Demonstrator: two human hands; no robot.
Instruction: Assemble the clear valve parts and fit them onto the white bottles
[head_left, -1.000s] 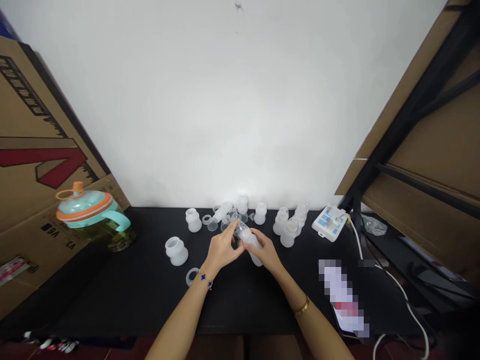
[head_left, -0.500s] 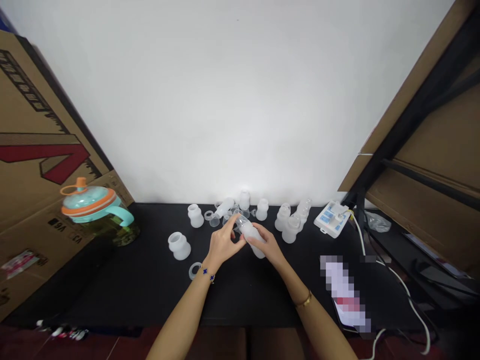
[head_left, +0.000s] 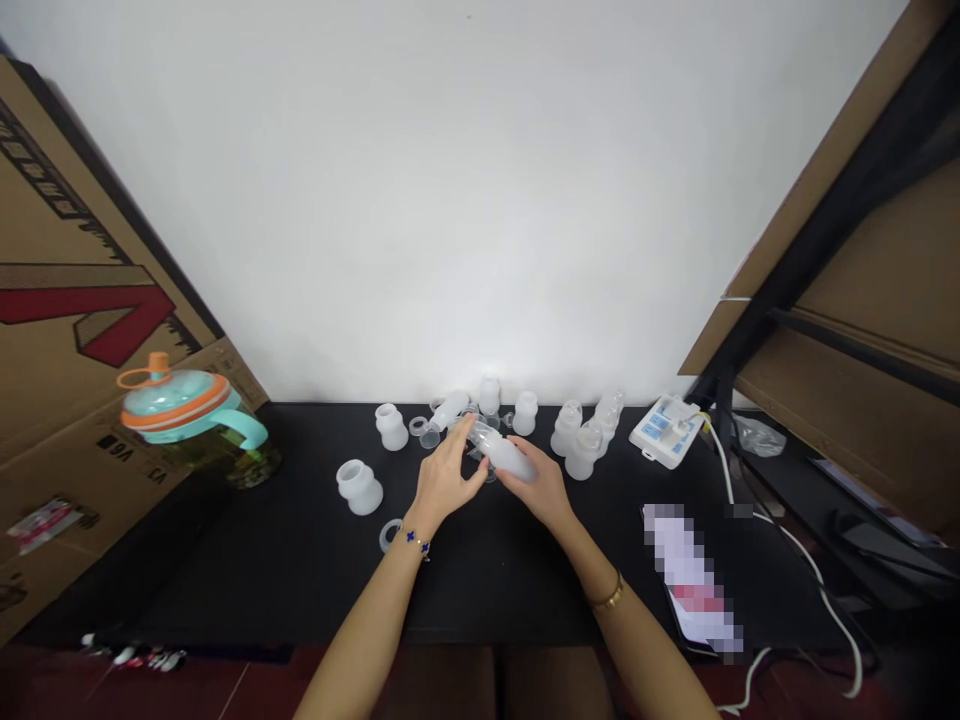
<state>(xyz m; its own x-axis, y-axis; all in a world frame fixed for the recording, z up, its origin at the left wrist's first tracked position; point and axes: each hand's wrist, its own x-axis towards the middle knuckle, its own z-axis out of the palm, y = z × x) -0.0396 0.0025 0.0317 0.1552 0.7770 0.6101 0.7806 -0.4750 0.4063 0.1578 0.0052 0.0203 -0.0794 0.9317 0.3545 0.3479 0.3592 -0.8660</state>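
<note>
Plastic bottle (head_left: 516, 459), white and translucent, is slanting above the black table (head_left: 262, 590), its clear cap (head_left: 484, 436) pointing leftward. The right hand (head_left: 541, 490) is holding the bottle's body between curled fingers and thumb. The left hand (head_left: 448, 485), half open, is holding its fingertips against the cap; whether they are gripping, I cannot tell. An open-mouthed jar (head_left: 360, 490) is standing farther left, near a translucent ring (head_left: 388, 536).
</note>
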